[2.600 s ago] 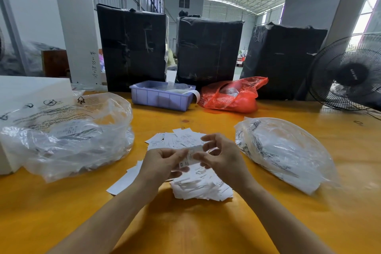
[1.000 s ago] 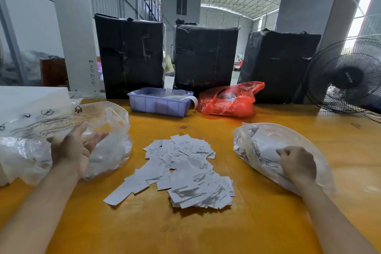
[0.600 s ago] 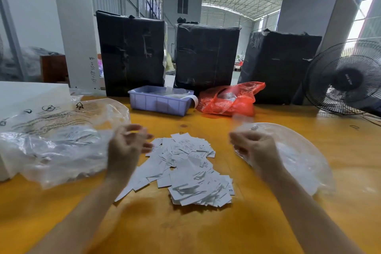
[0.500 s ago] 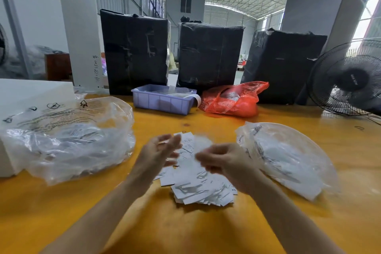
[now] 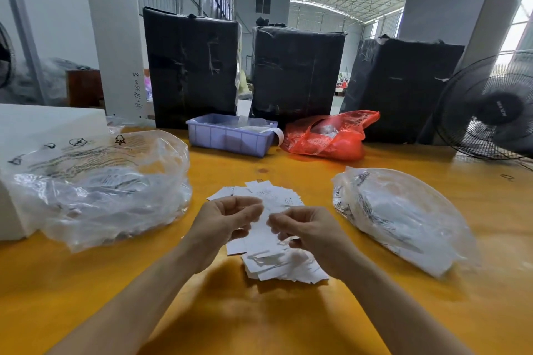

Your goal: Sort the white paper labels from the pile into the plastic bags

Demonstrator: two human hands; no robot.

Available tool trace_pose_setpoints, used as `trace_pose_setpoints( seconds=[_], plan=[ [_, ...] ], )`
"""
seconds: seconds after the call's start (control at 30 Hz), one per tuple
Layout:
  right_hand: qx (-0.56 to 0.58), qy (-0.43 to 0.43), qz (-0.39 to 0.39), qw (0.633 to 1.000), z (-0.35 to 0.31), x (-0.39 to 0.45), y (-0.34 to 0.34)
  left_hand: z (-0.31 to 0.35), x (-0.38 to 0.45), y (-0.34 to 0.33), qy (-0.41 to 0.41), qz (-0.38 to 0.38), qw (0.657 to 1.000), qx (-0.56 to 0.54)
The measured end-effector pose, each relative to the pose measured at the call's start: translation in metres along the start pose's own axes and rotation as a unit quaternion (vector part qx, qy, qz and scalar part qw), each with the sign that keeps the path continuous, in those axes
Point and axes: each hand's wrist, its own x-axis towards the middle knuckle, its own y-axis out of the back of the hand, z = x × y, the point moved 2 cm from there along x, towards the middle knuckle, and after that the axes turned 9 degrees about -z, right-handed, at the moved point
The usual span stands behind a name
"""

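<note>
Both hands over pile of white paper labels (image 5: 277, 256) at centre of yellow table (image 5: 259, 314). Left hand (image 5: 223, 220) and right hand (image 5: 310, 229): fingers curled; grasp on any label cannot be told. Clear plastic bags left (image 5: 95, 184) and right (image 5: 403, 219) of pile, holding labels.

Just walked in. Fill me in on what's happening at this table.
A person is sorting white paper labels from a loose pile on the yellow table into two clear plastic bags, a left bag and a right bag, both already holding labels. The left hand and right hand are curled together just above the pile, apparently picking labels; whether either grips one is unclear.
</note>
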Motion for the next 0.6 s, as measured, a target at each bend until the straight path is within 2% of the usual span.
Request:
trace_pose_setpoints(
  seconds=[0.23, 0.4, 0.47, 0.53, 0.6],
  plan=[
    [-0.074, 0.01, -0.053, 0.996, -0.001, 0.001, -0.004, 0.003, -0.003, -0.002, -0.019, -0.071, 0.996, 0.044],
    [-0.09, 0.022, -0.045, 0.995, 0.0, 0.001, -0.005, 0.001, -0.003, 0.003, -0.008, -0.111, 0.989, 0.095],
    [-0.084, 0.041, -0.008, 0.996, -0.002, 0.003, -0.004, -0.001, -0.002, 0.002, -0.005, -0.093, 0.99, 0.106],
    [-0.097, 0.073, 0.07, 0.99, -0.001, 0.005, 0.004, -0.003, 0.002, 0.005, -0.005, -0.03, 0.995, 0.096],
    [-0.24, 0.106, 0.147, 0.954, 0.002, 0.006, 0.013, -0.005, 0.006, 0.01, -0.001, 0.026, 0.998, 0.057]
  ],
)
